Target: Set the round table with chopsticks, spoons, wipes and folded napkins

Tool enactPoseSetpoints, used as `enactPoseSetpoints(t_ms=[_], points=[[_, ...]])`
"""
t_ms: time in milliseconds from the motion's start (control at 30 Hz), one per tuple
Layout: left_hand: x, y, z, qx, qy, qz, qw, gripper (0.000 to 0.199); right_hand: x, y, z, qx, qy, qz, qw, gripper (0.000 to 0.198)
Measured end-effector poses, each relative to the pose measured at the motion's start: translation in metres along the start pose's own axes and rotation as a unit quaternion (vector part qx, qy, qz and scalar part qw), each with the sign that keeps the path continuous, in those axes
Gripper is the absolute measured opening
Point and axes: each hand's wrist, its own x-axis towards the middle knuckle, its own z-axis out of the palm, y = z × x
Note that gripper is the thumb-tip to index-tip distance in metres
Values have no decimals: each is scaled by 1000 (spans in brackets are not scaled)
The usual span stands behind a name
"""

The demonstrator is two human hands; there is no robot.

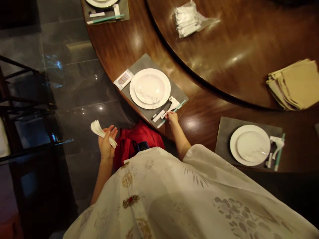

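- The table [109, 43] is dark polished wood with a curved edge.
- The turntable [224, 43], round and also wooden, sits on it.
- The red bag [152, 134] is below the table edge, in front of the person, between the two arms.
- The near mat [147, 63] lies grey at the table edge; the far mat [224, 129] lies over to the right, with its own setting.
- The large plate [168, 87] is on the near mat, with the small plate [149, 86] on top.
- The cloths [296, 86], yellowish, are folded in a pile on the turntable.
- The left hand [107, 141] is palm up, off the table, fingers partly spread, thumb over the spoons.
- The right hand [171, 117] has its fingers bunched at the mat's corner; I cannot tell whether they pinch anything.
- The spoons [98, 127], white and nested, lie across the left palm.
- The chopsticks [161, 109] are beside the large plate.
- The set spoon [174, 104] lies between chopsticks and teal strip [179, 106], its handle end by the right fingertips.
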Motion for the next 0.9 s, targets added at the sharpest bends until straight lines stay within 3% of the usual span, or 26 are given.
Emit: enactPoseSetpoints(t_ms=[267, 367, 433, 500, 600, 700, 800, 900], points=[[64, 31, 33, 34, -75, -45, 996, 29, -3, -9, 3, -91, 74, 28, 993, 16], [93, 46, 41, 57, -107, -50, 991, 29, -15, -28, 3, -153, 108, 25, 982, 19], [113, 58, 47, 63, -128, -59, 988, 29, -30, -51, 15, -215, 121, -16, 969, 24], [132, 71, 55, 57, -154, -76, 984, 28, -53, -83, 42, -237, 70, -80, 966, 28], [159, 92, 67, 41, -206, -103, 972, 27, -95, -140, 111, -166, -135, -175, 961, 33], [188, 114, 75, 33, -243, -104, 964, 25, -136, -190, 192, -115, -308, -260, 908, 33], [222, 138, 75, 36, -264, -82, 961, 24, -156, -222, 260, -103, -357, -309, 875, 28], [259, 161, 71, 37, -281, -68, 957, 23, -154, -245, 306, -100, -361, -308, 875, 21]])
